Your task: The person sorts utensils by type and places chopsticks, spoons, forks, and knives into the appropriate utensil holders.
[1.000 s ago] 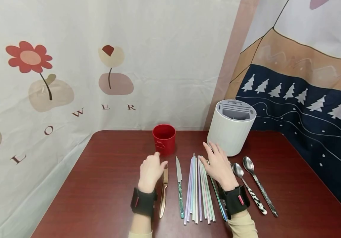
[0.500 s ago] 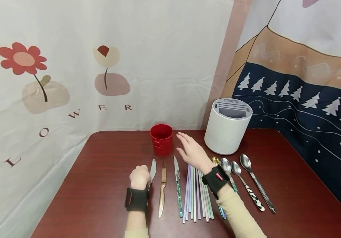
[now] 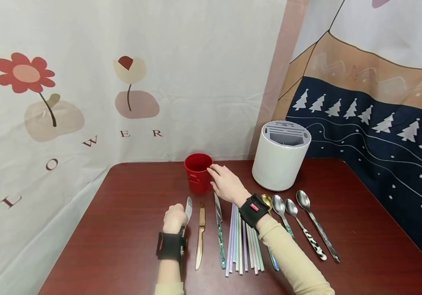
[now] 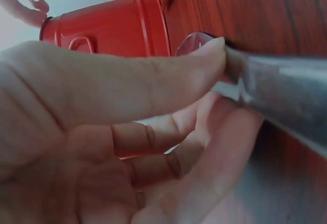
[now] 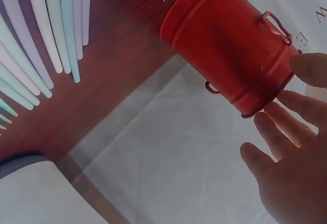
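Observation:
My left hand pinches a silver table knife between thumb and fingers. In the left wrist view its metal handle extends to the right, and part of the blade is hidden behind the thumb. A small red bucket with little side loops stands upright at the back of the table. My right hand reaches across to the bucket's right side. Its fingers are extended and spread, with the fingertips right at the bucket's rim, as the right wrist view shows.
Right of the left hand lie a gold knife, a green-handled knife and several pastel chopsticks. Several spoons lie further right. A white utensil holder stands at the back right, before the cloth backdrop.
My left hand has drawn back leftward and taken hold of the silver knife. My right hand has moved left from near the utensil holder and spoons to the red bucket's rim.

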{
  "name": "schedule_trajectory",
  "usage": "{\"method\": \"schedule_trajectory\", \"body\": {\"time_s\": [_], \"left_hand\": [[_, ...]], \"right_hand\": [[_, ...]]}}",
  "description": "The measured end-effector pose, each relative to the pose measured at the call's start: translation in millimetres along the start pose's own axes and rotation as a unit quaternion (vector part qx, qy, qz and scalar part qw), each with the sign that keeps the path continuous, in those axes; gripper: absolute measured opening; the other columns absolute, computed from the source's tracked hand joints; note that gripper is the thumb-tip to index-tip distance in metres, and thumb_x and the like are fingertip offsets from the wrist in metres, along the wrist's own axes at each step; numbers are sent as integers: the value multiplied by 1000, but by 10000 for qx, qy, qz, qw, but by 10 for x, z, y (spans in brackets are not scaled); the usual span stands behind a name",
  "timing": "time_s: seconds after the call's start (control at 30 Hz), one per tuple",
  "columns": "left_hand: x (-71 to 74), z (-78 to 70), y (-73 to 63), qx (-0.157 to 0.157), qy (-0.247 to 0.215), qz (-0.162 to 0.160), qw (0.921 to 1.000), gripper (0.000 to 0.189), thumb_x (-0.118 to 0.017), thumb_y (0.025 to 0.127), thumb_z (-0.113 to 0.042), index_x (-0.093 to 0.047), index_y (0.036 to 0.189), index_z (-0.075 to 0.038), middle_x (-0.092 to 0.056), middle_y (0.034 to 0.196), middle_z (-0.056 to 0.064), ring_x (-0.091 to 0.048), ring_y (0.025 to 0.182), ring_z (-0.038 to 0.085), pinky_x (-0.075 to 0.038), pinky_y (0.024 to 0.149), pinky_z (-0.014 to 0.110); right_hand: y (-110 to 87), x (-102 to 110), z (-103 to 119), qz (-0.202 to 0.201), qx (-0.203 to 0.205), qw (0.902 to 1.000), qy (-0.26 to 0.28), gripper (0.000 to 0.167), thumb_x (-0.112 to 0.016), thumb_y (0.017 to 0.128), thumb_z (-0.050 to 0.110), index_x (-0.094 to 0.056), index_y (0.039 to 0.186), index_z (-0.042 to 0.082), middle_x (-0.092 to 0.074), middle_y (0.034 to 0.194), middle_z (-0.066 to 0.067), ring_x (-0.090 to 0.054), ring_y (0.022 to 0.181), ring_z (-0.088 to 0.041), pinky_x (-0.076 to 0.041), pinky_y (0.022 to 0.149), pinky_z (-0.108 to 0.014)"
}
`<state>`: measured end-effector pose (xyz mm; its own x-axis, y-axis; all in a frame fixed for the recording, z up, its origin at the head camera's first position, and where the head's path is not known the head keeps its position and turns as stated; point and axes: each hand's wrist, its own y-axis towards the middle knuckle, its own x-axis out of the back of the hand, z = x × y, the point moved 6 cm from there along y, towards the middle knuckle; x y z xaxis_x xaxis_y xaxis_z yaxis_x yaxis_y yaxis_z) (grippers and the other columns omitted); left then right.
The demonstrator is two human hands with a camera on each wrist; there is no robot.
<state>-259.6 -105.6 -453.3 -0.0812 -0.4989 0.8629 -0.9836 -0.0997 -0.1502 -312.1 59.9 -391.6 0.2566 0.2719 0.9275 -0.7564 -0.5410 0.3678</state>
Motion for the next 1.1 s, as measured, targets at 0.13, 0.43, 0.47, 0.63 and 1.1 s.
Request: {"method": "schedule_trajectory", "body": {"time_s": [0.13,0.43,0.47,0.63,1.1], "left_hand": [[10,16,3,-45,-82,107,9999,8,-63,69,1,-55,70,0,-61,78,20,-57,67,30,-46,56,38],[55,65,-3,330,-294,626,9971,12,-68,72,3,-61,65,-2,-62,63,9,-60,44,12,-48,50,23],[75,62,-6,269,-305,561,9976,13,-68,72,3,-61,63,-3,-62,61,8,-60,44,12,-48,51,23],[220,29,-26,-105,-521,21,9986,19,-68,75,1,-52,68,-6,-58,62,8,-60,53,19,-48,57,30],[705,-249,-262,-925,-1959,-2864,9333,15,-67,80,2,-60,94,-1,-68,81,15,-65,77,33,-49,71,49]], "right_hand": [[13,18,15,-51,26,9999,-104,43,-62,90,17,-55,130,1,-55,133,-16,-52,124,-28,-38,109,-43],[12,27,51,-328,185,9990,-247,40,-64,88,14,-58,125,0,-58,126,-16,-56,117,-28,-42,105,-45],[12,26,52,-352,197,9988,-274,40,-64,88,14,-58,125,0,-58,126,-16,-56,117,-28,-42,105,-44],[16,17,50,-385,206,9983,-390,40,-64,88,14,-58,125,-1,-58,127,-16,-56,118,-27,-42,106,-43],[14,21,60,-372,86,9990,-250,41,-64,88,14,-57,126,0,-58,126,-15,-56,118,-27,-41,107,-44]]}}
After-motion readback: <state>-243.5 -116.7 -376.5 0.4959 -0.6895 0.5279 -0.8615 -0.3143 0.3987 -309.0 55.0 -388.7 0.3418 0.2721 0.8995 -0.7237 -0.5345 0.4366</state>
